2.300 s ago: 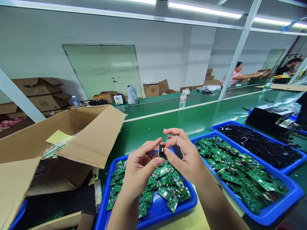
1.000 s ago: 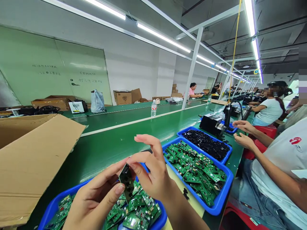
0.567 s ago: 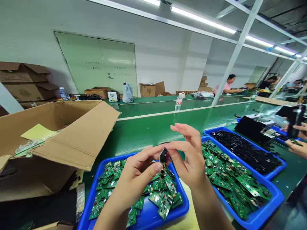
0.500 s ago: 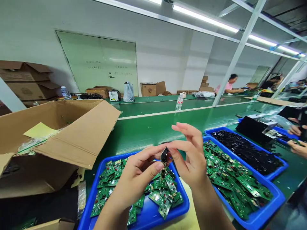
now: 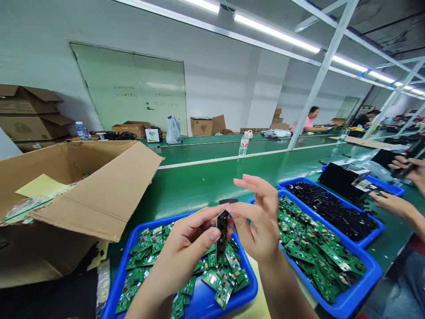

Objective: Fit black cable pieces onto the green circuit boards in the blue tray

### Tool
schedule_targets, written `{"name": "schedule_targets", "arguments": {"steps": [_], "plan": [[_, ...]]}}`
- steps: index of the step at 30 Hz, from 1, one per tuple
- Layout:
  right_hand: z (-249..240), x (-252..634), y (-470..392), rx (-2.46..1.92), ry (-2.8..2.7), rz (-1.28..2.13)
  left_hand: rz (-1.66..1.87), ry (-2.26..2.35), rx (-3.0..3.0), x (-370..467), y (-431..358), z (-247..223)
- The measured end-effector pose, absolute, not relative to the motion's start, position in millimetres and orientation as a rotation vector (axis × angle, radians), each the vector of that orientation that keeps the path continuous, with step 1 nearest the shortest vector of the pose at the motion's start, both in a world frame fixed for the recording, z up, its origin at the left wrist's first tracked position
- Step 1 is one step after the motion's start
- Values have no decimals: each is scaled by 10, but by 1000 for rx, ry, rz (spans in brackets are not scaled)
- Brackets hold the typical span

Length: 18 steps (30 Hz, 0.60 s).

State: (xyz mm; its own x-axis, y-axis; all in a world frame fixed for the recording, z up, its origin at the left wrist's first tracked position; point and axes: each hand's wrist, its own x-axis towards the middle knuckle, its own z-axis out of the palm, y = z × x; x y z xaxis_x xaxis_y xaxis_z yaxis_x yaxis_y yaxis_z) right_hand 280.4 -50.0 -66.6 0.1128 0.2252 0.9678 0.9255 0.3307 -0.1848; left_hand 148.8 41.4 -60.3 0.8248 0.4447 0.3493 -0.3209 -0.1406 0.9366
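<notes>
The left forearm (image 5: 153, 290) and right forearm (image 5: 287, 283) slant upward and inward, bringing the two bare hands close together. The left hand (image 5: 191, 243) is closed in a pinch, thumb opposite an outstretched index finger, the others curled behind. The right hand (image 5: 260, 221) angles inward, its index fingertip near the left one, outer fingers raised and loosely bent.
</notes>
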Motion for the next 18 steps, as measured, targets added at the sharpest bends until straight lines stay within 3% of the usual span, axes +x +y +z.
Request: {"name": "schedule_targets", "arguments": {"steps": [12, 18], "plan": [[-662, 2779, -446, -1152, -1439, -789, 665, 300, 1525, 1456, 721, -1038], [-645, 2752, -458, -1126, -1463, -734, 739, 258, 1593, 1485, 698, -936]]}}
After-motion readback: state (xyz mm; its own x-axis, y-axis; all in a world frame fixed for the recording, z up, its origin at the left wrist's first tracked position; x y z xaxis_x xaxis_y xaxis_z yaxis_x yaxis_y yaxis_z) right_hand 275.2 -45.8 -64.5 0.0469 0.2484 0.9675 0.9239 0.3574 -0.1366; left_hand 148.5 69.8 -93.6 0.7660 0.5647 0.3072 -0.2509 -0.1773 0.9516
